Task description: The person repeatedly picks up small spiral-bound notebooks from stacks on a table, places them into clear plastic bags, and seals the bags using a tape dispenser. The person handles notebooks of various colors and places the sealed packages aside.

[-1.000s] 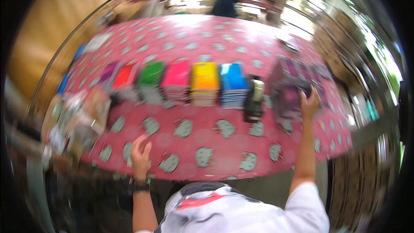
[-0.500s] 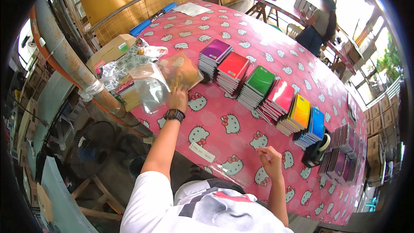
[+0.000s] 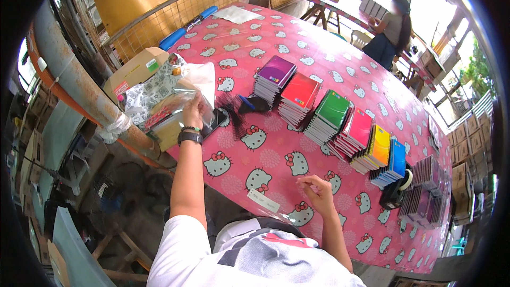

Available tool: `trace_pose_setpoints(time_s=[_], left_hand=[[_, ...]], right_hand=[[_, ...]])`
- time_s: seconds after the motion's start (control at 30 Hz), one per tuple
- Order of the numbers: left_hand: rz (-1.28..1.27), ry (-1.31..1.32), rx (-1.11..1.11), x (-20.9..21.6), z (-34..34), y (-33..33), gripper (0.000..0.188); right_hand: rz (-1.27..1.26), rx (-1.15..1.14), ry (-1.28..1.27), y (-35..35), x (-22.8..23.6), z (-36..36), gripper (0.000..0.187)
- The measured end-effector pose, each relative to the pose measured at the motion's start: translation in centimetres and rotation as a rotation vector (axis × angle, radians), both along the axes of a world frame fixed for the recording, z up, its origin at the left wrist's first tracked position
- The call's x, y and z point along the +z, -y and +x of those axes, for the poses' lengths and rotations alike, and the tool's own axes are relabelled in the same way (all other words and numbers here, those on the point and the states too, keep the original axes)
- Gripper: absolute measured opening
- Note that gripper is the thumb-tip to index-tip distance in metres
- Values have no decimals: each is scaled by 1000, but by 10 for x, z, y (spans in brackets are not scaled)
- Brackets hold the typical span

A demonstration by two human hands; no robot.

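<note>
My left hand is closed on a clear plastic bag over the pile at the table's left edge. Under and behind it lie a grey-white patterned plastic wrapper and a whitish sheet. My right hand hovers near the front edge of the table, fingers loosely bent and a little apart, with nothing visible in them. A white paper strip lies to its left. Beyond stands a row of spiral notebook stacks: purple, red, green, pink-red, yellow and blue.
A black tape dispenser sits beside the blue stack, with more purple notebook stacks at the right. Black mesh and a blue pen lie near the purple stack. A rusty post rises at left; another person stands far right.
My left hand has moved left with the plastic, uncovering the black mesh beside the purple stack. The right hand has shifted slightly left, and its fingers have loosened. The view has turned a little.
</note>
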State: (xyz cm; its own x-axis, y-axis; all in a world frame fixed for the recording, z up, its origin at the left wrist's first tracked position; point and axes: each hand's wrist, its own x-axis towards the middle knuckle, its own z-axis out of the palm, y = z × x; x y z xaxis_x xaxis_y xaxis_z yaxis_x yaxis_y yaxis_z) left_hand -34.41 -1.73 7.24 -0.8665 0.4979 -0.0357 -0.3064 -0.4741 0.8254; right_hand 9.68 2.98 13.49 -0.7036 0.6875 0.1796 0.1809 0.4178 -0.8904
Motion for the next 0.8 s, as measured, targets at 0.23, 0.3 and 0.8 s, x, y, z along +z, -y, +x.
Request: trace_pose_setpoints(time_s=[0.23, 0.3, 0.8], left_hand=[[-171, -358, -82, 18, 59, -10, 20], [-340, -371, -188, -1, 72, -10, 16], [-151, -777, 323, 171, 98, 62, 26]], right_hand=[[-169, 100, -8, -15, -7, -89, 26], [486, 248, 22, -21, -5, -139, 43], [498, 238, 192, -62, -70, -195, 69]])
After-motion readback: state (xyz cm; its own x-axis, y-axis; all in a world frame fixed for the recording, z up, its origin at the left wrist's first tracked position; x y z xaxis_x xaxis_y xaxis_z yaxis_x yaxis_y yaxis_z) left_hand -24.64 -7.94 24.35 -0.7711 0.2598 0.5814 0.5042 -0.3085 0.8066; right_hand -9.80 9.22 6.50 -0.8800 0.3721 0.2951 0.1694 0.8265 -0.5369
